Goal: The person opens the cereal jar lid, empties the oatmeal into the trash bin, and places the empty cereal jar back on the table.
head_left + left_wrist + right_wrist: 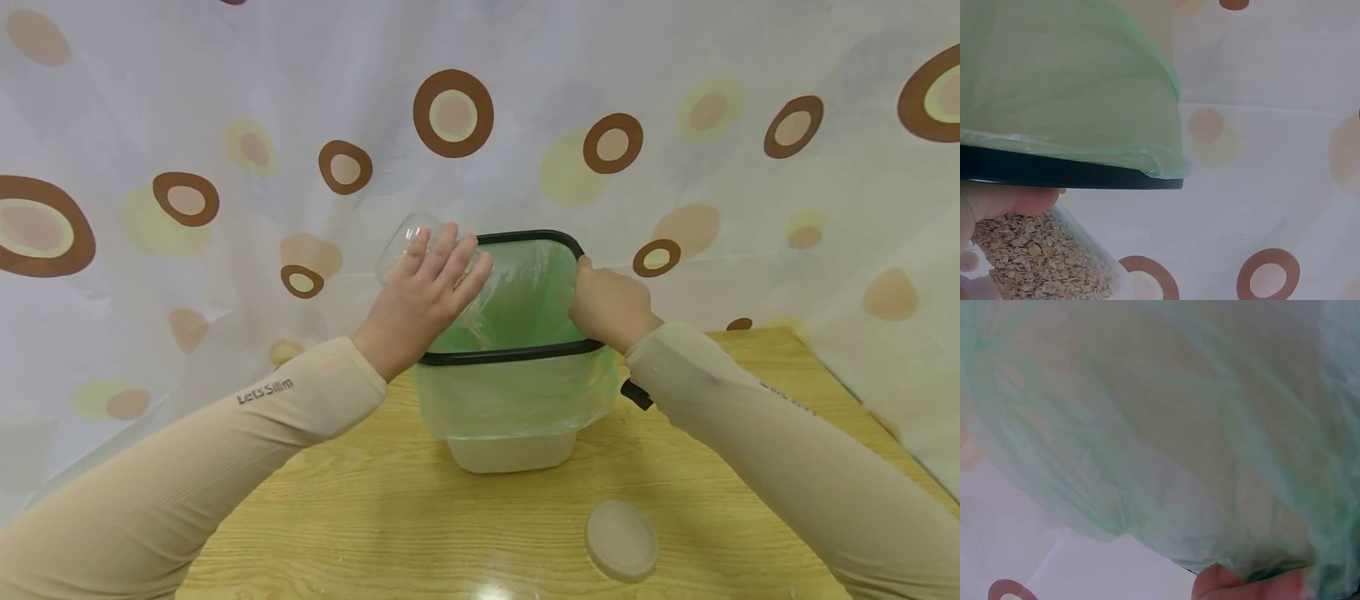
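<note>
A small bin (510,446) with a black rim (517,354) and a green bag liner (525,300) stands on the wooden table (360,517). My left hand (427,296) holds a clear plastic jar (405,242) tipped over the bin's left rim. The left wrist view shows oats (1035,259) inside the jar, just below the black rim (1072,172). My right hand (611,304) grips the bin's right rim, and a fingertip (1247,584) presses the green liner (1166,444) in the right wrist view.
A round pale lid (621,540) lies on the table in front of the bin, to the right. A white curtain (675,150) with brown and yellow circles hangs behind and around the table.
</note>
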`<state>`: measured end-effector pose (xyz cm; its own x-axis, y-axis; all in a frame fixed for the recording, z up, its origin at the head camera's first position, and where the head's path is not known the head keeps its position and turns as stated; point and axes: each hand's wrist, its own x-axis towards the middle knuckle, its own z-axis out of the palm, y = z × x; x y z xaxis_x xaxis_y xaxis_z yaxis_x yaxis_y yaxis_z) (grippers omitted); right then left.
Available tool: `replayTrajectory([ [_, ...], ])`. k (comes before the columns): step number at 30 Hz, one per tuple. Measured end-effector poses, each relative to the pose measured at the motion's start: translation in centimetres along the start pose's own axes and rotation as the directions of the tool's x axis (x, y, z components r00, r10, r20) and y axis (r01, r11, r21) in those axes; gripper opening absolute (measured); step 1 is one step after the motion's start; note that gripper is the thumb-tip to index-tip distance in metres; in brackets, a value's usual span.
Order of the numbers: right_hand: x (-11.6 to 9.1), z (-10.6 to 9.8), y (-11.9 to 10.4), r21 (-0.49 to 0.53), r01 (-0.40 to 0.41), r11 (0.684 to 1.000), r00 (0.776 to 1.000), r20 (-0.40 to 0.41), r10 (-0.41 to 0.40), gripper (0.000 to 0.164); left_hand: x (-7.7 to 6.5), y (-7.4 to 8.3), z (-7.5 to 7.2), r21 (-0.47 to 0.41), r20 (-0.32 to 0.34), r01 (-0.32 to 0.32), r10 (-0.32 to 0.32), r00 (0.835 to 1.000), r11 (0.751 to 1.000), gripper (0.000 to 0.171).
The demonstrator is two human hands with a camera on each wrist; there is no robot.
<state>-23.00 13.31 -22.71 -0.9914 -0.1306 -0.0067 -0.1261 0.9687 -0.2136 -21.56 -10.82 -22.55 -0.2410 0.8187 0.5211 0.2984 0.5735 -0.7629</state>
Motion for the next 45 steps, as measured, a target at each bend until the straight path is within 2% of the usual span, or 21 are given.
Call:
replayTrajectory([
  [8,-0.09,-0.16,-0.16,0.000,-0.008,1.000,1.000,0.009,0.008,0.059,-0.15,-0.11,-0.22,0.105,0.050,-0.071,0.067,0.997,0.992,0.051],
  [14,-0.06,-0.16,-0.21,0.005,-0.008,1.000,1.000,0.010,0.008,0.059,-0.09,-0.23,-0.43,0.119,0.042,-0.066,0.062,0.997,0.991,0.050],
  [22,-0.01,-0.07,-0.22,-0.009,-0.009,1.000,1.000,0.005,0.009,0.059,0.27,-0.28,-0.40,0.137,-0.041,-0.074,0.081,0.996,0.988,0.043],
  [34,-0.02,-0.08,-0.20,-0.005,-0.012,1.000,1.000,0.006,0.012,0.059,0.22,-0.62,-0.63,0.141,0.001,-0.075,0.075,0.997,0.987,0.046],
  [45,0.05,-0.05,-0.15,-0.005,-0.021,1.000,1.000,0.004,0.021,0.059,0.07,-0.78,-0.67,0.130,0.002,-0.081,0.081,0.997,0.988,0.048],
])
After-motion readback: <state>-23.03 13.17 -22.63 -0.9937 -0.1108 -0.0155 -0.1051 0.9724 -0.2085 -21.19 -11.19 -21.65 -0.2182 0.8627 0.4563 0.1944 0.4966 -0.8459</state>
